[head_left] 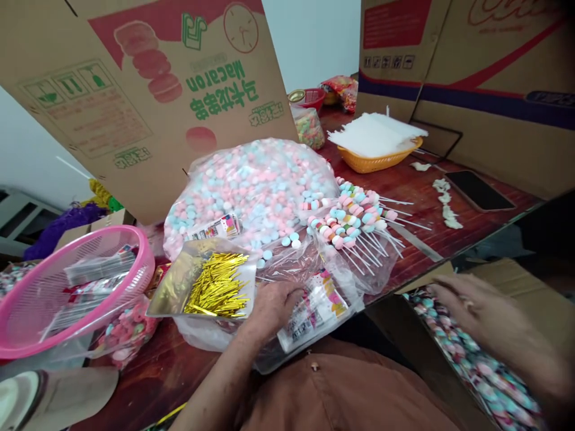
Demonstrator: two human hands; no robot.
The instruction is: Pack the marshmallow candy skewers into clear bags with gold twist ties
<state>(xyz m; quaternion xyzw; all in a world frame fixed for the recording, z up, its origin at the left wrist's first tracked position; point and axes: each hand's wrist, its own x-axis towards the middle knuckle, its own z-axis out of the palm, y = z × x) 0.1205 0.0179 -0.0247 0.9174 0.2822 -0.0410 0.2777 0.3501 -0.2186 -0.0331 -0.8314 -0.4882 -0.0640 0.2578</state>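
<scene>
My left hand (275, 302) rests palm down on a crinkled clear plastic bag (309, 311) with printed labels, its fingers curled loosely; I cannot see anything gripped in them. Just to its left lies a bag of gold twist ties (216, 286). My right hand (467, 308) reaches low on the right, fingers stretched flat over wrapped candy skewers (476, 365) packed in a cardboard box (530, 299). Beyond my left hand, a pile of candy skewers (354, 218) lies on plastic, sticks pointing right. A big bag of pink, blue and white candies (251, 185) sits behind.
A pink basket (67, 281) with packets stands at the left. An orange basket of white sheets (377, 143) sits at the back, a phone (478, 190) on the wooden table (431, 197) at the right. Large cardboard cartons (148, 84) lean behind.
</scene>
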